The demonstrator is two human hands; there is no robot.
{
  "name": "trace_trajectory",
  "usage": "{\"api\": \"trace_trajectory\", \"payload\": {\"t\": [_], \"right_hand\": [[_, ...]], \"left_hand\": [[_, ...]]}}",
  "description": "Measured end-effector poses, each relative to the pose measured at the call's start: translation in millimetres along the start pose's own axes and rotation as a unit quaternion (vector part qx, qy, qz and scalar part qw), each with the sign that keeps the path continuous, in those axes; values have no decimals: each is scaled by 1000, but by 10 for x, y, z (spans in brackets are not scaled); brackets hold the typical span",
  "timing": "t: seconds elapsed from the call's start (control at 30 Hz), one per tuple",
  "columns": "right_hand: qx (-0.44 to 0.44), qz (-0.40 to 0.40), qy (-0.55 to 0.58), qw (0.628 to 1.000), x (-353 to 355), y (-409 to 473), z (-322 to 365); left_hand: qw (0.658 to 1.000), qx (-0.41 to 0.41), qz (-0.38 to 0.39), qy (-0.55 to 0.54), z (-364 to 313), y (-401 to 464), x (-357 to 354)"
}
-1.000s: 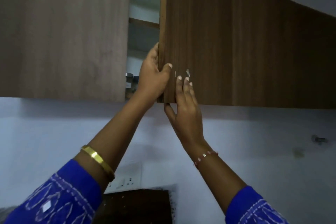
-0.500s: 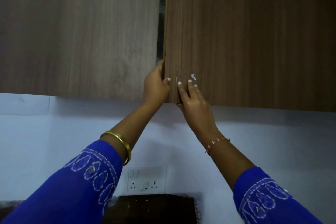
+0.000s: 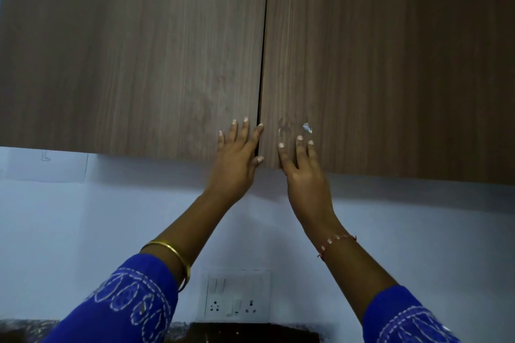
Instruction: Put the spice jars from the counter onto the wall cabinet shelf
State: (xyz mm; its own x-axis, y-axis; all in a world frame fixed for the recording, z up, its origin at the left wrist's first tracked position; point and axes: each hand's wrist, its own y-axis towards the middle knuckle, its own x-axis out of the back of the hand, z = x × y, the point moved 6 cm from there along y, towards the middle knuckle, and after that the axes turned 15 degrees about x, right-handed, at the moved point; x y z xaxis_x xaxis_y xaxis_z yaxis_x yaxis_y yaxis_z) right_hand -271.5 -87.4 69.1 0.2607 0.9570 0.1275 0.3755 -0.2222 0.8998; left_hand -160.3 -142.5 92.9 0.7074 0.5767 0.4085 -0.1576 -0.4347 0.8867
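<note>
Change: right door (image 3: 390,64) has swung in since a second ago; I now see only a thin dark seam between the doors.
Left hand (image 3: 237,156): fingers straight, flat on left door (image 3: 133,58) at its lower corner, grasping nothing.
Right hand (image 3: 302,167): fingers spread, pressing the right door's lower edge, nothing held.
Spice jars: hidden behind the doors; I can't see them.
Below: switch plate (image 3: 237,296) on the white wall (image 3: 83,217).
</note>
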Motion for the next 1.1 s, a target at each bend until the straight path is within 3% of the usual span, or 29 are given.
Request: {"api": "trace_trajectory", "payload": {"t": [0.2,0.4,0.57,0.8,1.1], "right_hand": [[-1,-15,0,1000,-155,-15,-4],[-10,-42,0,999,-185,-51,3],[-4,10,16,1000,-170,-58,25],[1,158,50,986,-51,-114,76],[-3,200,50,979,263,-164,243]], "left_hand": [[997,-25,-64,28,41,9,-144],[994,-30,-77,71,31,-12,-182],[994,2,-25,111,31,-80,-169],[986,-1,83,142,24,-266,-125],[988,6,105,109,54,-565,155]]}}
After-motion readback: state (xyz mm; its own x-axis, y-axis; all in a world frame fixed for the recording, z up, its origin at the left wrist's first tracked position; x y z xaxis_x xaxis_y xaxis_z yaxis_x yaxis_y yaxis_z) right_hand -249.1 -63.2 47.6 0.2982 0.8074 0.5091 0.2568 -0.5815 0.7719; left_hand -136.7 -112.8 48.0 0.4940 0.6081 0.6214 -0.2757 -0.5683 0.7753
